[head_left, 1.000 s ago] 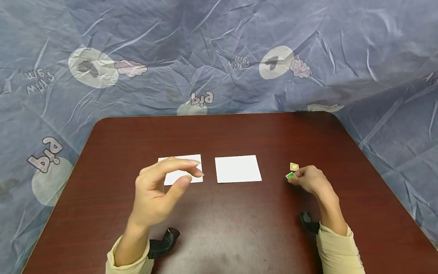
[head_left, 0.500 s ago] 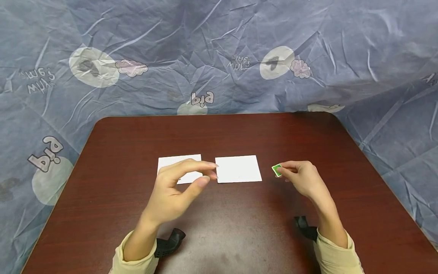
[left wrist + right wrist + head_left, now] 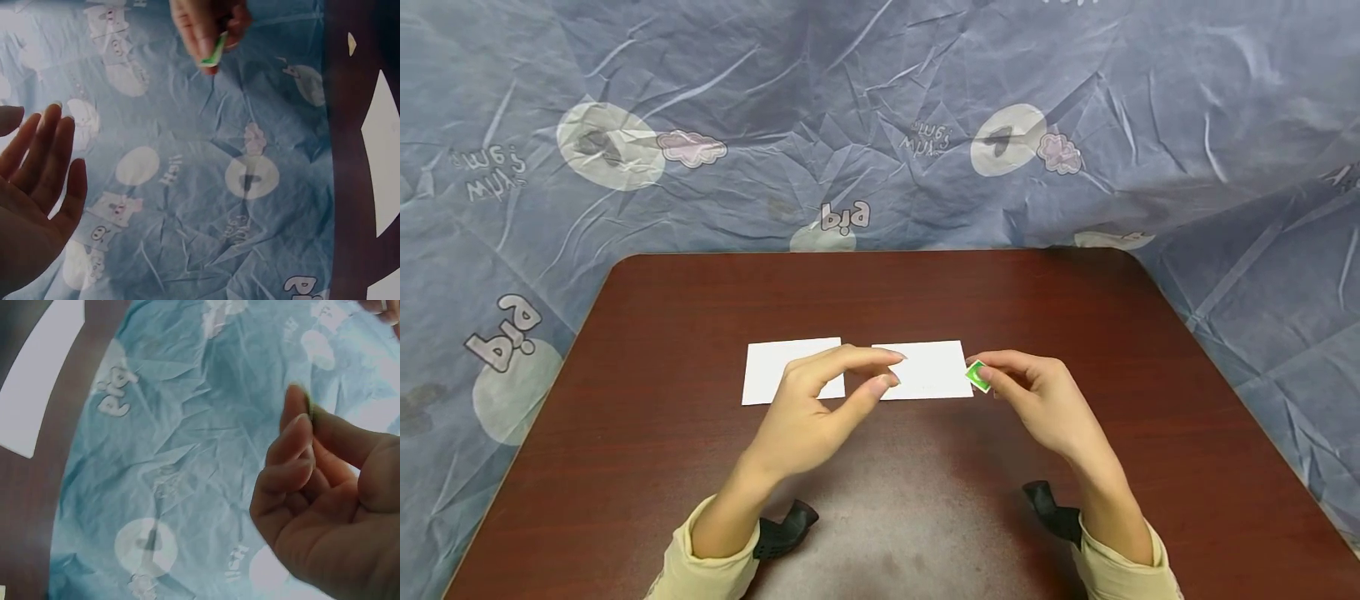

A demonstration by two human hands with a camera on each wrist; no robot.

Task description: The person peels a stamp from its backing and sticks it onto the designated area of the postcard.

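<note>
Fingers (image 3: 1011,359) of the right hand (image 3: 1051,407) pinch a white-edged green card (image 3: 976,377); the left hand (image 3: 811,418) curves loosely wide.

I've a gap between the left hand (image 3: 816,412) and right hand (image 3: 1051,408), narrowed by the green tile (image 3: 975,377); across the far worktop (image 3: 880,296) I could pass freely up to the fabric backdrop (image 3: 760,167).

Red-brn tbl (image 3: 880,296), 2 wht sheets (image 3: 936,371) side by side, sm yellow pc (image 3: 351,44)

Cloth-walled booth: printed cloth (image 3: 745,50), table (image 3: 880,300)
</note>
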